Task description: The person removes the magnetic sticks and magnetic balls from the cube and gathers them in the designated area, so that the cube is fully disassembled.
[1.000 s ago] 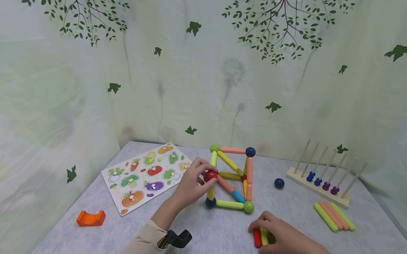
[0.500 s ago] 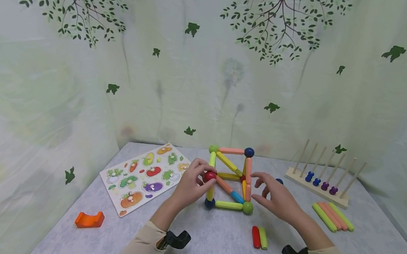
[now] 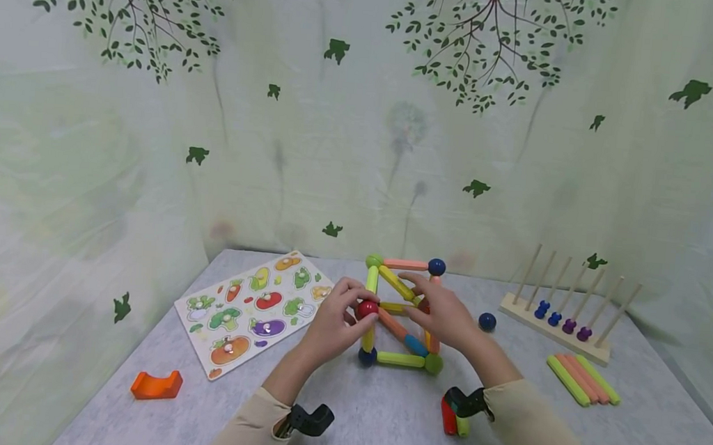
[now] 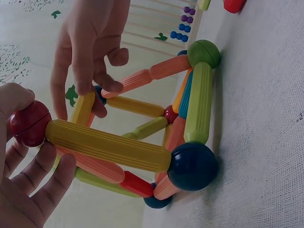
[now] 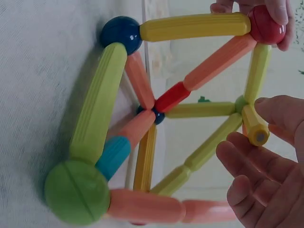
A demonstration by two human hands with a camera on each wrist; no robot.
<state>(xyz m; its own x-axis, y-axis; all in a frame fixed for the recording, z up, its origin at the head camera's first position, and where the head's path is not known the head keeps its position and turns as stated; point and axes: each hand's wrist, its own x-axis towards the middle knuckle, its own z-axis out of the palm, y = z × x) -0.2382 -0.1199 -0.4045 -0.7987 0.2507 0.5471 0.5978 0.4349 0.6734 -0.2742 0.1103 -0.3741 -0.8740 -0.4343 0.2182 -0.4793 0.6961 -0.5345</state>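
Clearly the touchy part is the slanting yellow stick: one end meets the pale green ball up top, the other pokes out unattached. The person's right hand has it between thumb and fingers, lightly by the look of it. The left hand pinches the red ball at the near left upper corner. Between them, the frame of sticks and balls stands on the grey table.

From where I stand, a sideways tug could pop that stick off its green ball, since they seem joined only at the tip. Should the left hand drift, the yellow upright might tilt off the dark blue ball below, and that corner could sag. The right hand also reaches across the pink side, so a bump there might skew everything. The loose blue ball, near the right forearm, could roll if knocked.
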